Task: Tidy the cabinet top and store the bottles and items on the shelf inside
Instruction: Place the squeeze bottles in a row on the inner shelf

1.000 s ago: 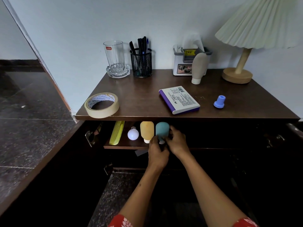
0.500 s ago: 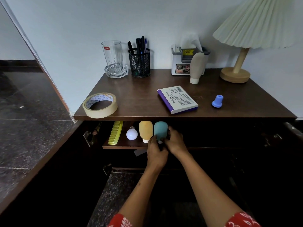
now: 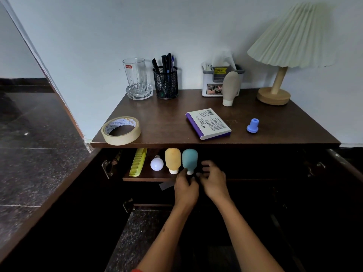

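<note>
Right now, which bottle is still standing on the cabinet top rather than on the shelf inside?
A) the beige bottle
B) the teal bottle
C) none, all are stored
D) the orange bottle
A: the beige bottle stands cap-down on the cabinet top by the tissue holder, while the orange bottle and teal bottle are on the shelf below.

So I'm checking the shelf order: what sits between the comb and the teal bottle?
Head view: a white bulb and an orange bottle, between comb and teal bottle.
</note>
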### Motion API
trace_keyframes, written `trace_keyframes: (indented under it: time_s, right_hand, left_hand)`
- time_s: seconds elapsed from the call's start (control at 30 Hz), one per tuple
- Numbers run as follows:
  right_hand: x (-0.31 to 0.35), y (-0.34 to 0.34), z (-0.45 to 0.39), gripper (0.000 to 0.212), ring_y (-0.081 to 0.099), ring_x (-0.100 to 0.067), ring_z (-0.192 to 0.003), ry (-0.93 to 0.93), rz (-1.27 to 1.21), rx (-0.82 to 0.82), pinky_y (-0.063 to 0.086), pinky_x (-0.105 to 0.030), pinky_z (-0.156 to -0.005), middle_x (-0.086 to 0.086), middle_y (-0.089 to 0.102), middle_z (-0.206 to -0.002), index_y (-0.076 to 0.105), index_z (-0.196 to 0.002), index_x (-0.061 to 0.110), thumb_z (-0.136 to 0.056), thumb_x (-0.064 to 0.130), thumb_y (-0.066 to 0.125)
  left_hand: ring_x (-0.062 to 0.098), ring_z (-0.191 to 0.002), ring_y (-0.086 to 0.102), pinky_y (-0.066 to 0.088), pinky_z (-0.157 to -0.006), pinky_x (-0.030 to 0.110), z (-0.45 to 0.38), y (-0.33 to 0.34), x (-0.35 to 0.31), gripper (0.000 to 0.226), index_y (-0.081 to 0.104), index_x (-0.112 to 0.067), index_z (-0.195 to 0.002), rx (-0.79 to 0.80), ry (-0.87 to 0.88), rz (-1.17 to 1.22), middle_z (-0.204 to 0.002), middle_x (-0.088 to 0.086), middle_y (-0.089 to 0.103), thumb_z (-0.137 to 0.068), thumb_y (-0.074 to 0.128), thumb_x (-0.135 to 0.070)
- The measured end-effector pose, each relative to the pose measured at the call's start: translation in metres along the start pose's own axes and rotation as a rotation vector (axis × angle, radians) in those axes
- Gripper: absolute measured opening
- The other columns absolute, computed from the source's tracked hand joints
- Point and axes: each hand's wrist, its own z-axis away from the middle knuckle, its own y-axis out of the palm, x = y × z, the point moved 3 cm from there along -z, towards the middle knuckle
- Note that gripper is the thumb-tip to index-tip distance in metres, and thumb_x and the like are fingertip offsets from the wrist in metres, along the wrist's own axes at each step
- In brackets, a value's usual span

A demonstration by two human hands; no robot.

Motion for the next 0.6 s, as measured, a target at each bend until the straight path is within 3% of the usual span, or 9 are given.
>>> trace_keyframes:
  time_s: [0.13,0.23,0.33,0.47,0.6]
  right_hand:
    - [0.009,-0.021,0.029,0.026,0.063,-0.016,-0.099,-0.008,-0.022,-0.070,0.049,-0.028,-0.087,0.000,0.068,-0.105,0.063,-0.110,0.019,-0.085,0.026,0.064]
    - [0.028,-0.046,0.048,0.020,0.063,-0.010,-0.093,-0.041,-0.029,-0.099,0.046,-0.021,-0.077,0.007,0.067,-0.093,0.067,-0.102,0.022,-0.085,0.032,0.064]
    - [0.053,-0.076,0.060,0.014,0.064,-0.006,-0.088,-0.106,-0.055,-0.155,0.049,-0.022,-0.079,0.011,0.069,-0.087,0.070,-0.092,0.024,-0.083,0.034,0.067]
    - [0.087,-0.118,0.062,0.005,0.068,-0.009,-0.073,-0.233,-0.161,-0.286,0.057,-0.037,-0.078,0.008,0.070,-0.073,0.069,-0.077,0.025,-0.080,0.029,0.070]
    - [0.111,-0.157,0.041,0.006,0.069,-0.011,-0.073,-0.305,-0.212,-0.447,0.057,-0.042,-0.078,0.009,0.070,-0.072,0.068,-0.074,0.027,-0.080,0.027,0.067]
  left_hand:
    - [0.022,-0.123,0.051,0.040,-0.104,0.034,0.020,-0.005,-0.016,0.040,0.050,-0.010,-0.133,-0.068,0.004,0.051,-0.129,0.007,0.058,-0.093,0.046,-0.014]
    - [0.016,-0.116,0.053,0.040,-0.091,0.021,0.042,-0.011,-0.042,0.032,0.055,-0.012,-0.126,-0.177,0.082,0.098,-0.122,0.002,0.060,-0.096,0.045,-0.016]
    - [0.005,-0.103,0.059,0.042,-0.073,0.008,0.061,-0.015,-0.075,0.023,0.060,-0.018,-0.113,-0.285,0.220,0.174,-0.109,-0.005,0.064,-0.096,0.045,-0.020]
    - [-0.002,-0.089,0.062,0.046,-0.070,0.007,0.066,-0.012,-0.120,0.015,0.059,-0.026,-0.100,-0.283,0.397,0.294,-0.096,-0.013,0.066,-0.097,0.046,-0.021]
    - [0.003,-0.091,0.063,0.051,-0.081,0.022,0.045,0.000,-0.157,0.018,0.060,-0.020,-0.099,-0.196,0.477,0.312,-0.094,-0.011,0.066,-0.098,0.042,-0.024]
